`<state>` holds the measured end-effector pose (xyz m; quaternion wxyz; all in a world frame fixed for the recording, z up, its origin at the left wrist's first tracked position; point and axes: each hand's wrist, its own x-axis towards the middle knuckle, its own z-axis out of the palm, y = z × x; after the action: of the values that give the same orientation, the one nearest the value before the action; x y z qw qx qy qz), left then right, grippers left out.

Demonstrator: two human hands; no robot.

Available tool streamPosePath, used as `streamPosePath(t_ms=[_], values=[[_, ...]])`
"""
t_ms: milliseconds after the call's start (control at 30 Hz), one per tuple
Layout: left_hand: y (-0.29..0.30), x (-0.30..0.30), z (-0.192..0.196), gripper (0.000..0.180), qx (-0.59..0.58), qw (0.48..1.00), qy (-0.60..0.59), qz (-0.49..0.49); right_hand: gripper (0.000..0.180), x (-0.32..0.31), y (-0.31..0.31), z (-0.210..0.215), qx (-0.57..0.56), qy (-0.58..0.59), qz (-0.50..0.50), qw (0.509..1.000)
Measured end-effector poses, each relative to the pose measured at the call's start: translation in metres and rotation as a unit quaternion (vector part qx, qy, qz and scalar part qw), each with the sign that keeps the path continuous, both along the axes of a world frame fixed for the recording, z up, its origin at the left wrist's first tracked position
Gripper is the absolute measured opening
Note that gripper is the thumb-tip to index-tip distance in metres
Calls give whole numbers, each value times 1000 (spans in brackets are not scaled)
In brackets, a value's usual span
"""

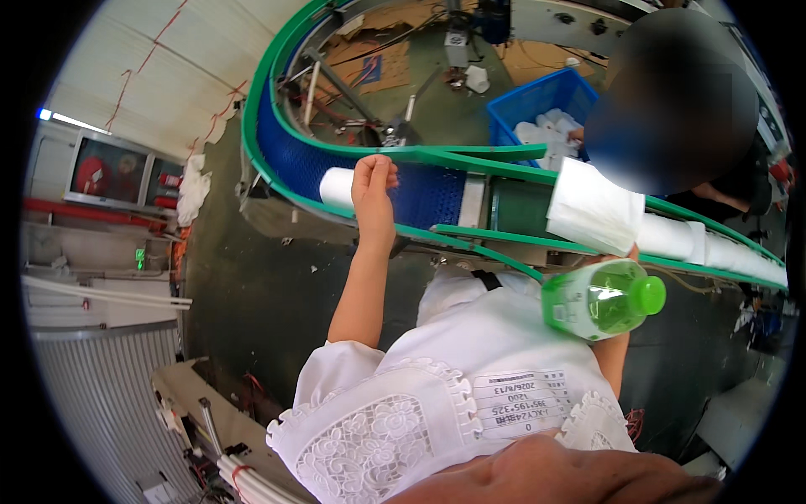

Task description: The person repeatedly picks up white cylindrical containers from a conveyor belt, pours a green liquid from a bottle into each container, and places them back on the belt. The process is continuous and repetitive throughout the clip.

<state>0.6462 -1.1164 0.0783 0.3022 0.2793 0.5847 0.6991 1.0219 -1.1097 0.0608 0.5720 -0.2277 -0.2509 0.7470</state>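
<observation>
At the upper middle of the frame, a white roll (337, 187) lay on the blue belt (285, 147), its long axis running left to right and its visible end pointing left. The left hand (375, 181) was over its right part, fingers curled in toward the thumb; whether the tips met, I could not tell. Right of centre, a white pack (594, 208) slanted down toward the right, the right hand (632, 251) at its lower edge, its fingers mostly hidden, so I could not tell how they stood. A green bottle (596, 301) covered the right wrist, cap pointing right, its label too blurred to read. On the shirt (445, 336), lower centre, a white sticker (520, 401) carried dark print, upside down.
</observation>
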Motion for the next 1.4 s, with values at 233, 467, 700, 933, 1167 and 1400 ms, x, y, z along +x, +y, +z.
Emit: streamPosePath(t_ms=[233, 467, 700, 933, 1167, 1400], values=[[-18, 75, -10, 33, -28, 919, -67, -388, 66, -5, 5, -4, 114, -255, 42, 959], [-13, 94, 1, 54, -32, 902, -202, -381, 105, -19, 12, -6, 351, -351, 134, 858], [7, 17, -31, 53, -90, 939, -154, -293, 114, -14, 2, 0, 210, -305, 129, 920], [22, -62, -83, 49, -282, 923, -45, -258, 123, 46, -18, -36, 124, -235, 56, 962], [18, -103, -92, 41, -247, 807, 536, -18, 120, 93, -39, -32, 186, -271, -97, 940], [60, 97, -36, 25, -137, 916, 201, -318, 106, 124, -68, -18, 162, -259, -170, 937]])
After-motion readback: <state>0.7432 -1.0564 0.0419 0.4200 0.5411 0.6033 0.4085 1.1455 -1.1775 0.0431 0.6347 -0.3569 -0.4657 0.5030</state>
